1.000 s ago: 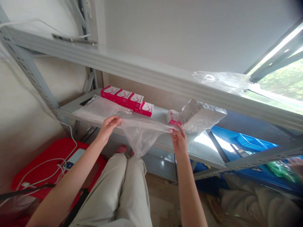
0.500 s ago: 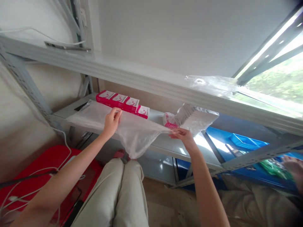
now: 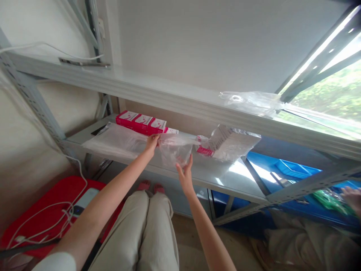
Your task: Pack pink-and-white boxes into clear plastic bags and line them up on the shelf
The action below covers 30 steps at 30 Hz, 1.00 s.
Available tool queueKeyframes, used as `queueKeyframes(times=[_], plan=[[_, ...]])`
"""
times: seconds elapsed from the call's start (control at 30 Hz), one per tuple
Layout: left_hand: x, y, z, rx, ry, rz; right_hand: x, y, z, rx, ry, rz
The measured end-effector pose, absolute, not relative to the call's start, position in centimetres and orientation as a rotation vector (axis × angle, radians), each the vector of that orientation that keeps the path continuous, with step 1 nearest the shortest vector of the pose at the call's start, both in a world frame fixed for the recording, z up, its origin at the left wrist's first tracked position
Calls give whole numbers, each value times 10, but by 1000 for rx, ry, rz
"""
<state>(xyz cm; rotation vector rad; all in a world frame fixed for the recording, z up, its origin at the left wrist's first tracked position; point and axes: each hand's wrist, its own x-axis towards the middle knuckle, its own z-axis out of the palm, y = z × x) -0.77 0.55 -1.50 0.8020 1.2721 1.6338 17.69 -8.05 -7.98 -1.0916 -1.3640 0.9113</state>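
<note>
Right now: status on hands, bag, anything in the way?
Left hand pinching the clear plastic bag at its top edge. Right hand open under the bag's hanging bottom. Pink boxes close behind on the shelf.

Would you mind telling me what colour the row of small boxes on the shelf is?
The boxes are bright pink with white tops, clearest in the head view.

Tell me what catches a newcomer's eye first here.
The left hand and right hand hold a clear plastic bag at the front of a grey metal shelf. Behind it on the shelf, a row of pink boxes stands out. A red case lies at lower left.
</note>
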Motion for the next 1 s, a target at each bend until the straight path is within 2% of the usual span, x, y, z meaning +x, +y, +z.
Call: queueKeyframes(times=[0.1, 0.27, 0.43, 0.53, 0.87, 1.0], plan=[[-5, -7, -19, 749, 1293, 1605, 166, -76, -87, -1111, -1299, 966], [8, -66, -51, 955, 1587, 1880, 169, -56, -86, -1080, -1150, 1000], [20, -109, -83, 1495, 1705, 1209, 167, -60, -85, -1039, -1178, 1018], [20, -105, -91, 1576, 1691, 1111, 162, -64, -85, -997, -1194, 1043], [2, -101, -78, 1085, 1140, 1255, 181, -70, -91, -931, -1341, 1187], [-7, -115, -74, 944, 1087, 1312, 208, -67, -95, -1128, -1544, 973]])
